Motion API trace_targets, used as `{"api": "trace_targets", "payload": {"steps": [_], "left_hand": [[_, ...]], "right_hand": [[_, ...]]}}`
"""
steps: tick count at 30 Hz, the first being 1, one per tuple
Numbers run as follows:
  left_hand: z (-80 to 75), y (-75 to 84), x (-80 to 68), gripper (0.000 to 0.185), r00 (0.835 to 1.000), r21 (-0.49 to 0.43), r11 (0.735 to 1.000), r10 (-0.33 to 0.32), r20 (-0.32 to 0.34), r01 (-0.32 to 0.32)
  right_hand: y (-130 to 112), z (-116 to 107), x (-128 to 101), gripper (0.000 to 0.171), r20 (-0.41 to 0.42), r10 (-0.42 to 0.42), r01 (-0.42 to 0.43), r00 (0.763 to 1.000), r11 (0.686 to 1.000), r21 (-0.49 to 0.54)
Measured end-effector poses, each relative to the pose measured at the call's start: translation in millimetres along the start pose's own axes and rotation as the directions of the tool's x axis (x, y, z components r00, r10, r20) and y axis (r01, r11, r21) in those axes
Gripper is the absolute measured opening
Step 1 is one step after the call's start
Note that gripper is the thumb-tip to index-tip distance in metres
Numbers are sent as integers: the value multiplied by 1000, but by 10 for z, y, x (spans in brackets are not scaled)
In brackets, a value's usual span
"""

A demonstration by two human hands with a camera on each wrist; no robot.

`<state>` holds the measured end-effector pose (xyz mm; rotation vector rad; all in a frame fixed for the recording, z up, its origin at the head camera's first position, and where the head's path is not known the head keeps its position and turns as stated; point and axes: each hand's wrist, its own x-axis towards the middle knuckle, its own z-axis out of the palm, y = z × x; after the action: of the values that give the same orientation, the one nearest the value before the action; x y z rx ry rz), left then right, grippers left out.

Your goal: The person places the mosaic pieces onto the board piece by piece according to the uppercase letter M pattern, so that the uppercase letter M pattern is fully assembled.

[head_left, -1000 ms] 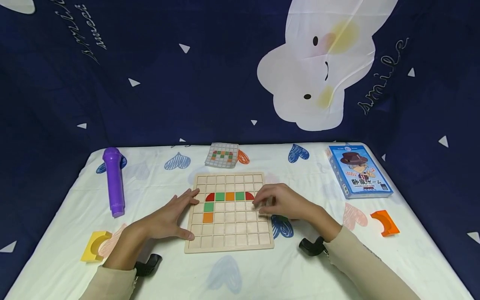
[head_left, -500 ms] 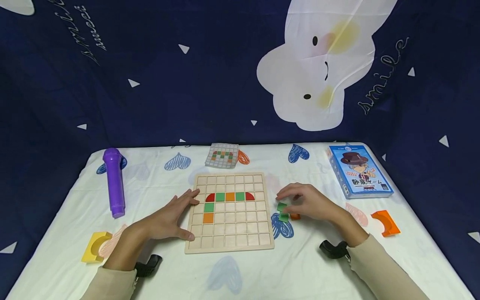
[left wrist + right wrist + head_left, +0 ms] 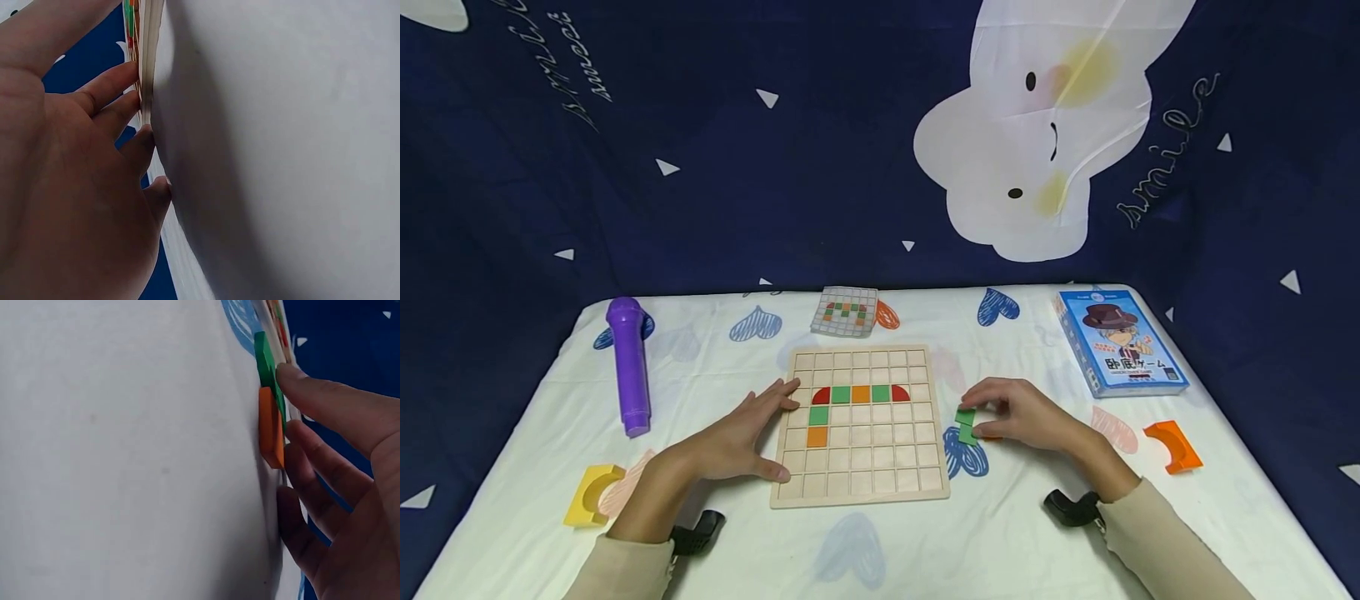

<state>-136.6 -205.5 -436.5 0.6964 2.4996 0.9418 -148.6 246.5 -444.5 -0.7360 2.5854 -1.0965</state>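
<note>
At the far left of the cloth-covered white desk [image 3: 737, 558] lies a yellow plastic-looking block with a semicircular notch [image 3: 580, 502]. Beyond it, slightly further right, a purple microphone-shaped object [image 3: 629, 371] lies lengthwise. The left hand [image 3: 733, 440] has its fingers spread apart; fingertips and thumb rest at the left edge of a square, pale wooden grid board [image 3: 883, 461], gripping nothing. The board lies flat near the middle of the desk. It bears a row of coloured tiles [image 3: 861, 394]: red rounded, green, orange, green, red rounded. Below the left end of the row sit a green square tile [image 3: 818, 415] and an orange square tile [image 3: 817, 437]. Behind the board lies a small gridded pattern card [image 3: 844, 311]. Just right of the board, apart from it, two loose green square pieces [image 3: 967, 436] lie on the desk, with an orange block [image 3: 269, 428] next to them. The right hand [image 3: 1032, 410] is at these pieces, fingers bent, thumb and fingertips apart; whether they pinch a piece cannot be told. Further right lie a blue illustrated game box [image 3: 1122, 343] and, nearer, an orange notched block [image 3: 1180, 448].
</note>
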Motion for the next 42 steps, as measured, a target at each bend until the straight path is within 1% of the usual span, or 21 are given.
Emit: {"api": "trace_targets", "payload": {"steps": [3, 8, 14, 19, 27, 42], "left_hand": [[4, -5, -1, 125, 1000, 0, 1000, 7, -4, -7], [5, -13, -7, 124, 1000, 9, 1000, -1, -4, 1], [9, -18, -5, 117, 1000, 5, 1000, 10, -15, -10], [11, -16, -2, 119, 1000, 2, 1000, 8, -14, -8], [5, -4, 6, 114, 1000, -3, 1000, 4, -9, -4], [-3, 1, 3, 123, 1000, -7, 1000, 2, -3, -2]], "right_hand": [[1, 13, 11, 32, 5, 7, -7, 1000, 1000, -19], [-12, 29, 28, 30, 16, 14, -13, 1000, 999, -37], [-28, 35, 24, 28, 28, 22, -22, 999, 1000, -16], [-36, 34, 27, 27, 36, 33, -32, 999, 999, -6], [-31, 31, 53, 25, 41, 29, -29, 999, 1000, 3], [-35, 19, 69, 23, 20, 7, -7, 1000, 1000, -15]]}}
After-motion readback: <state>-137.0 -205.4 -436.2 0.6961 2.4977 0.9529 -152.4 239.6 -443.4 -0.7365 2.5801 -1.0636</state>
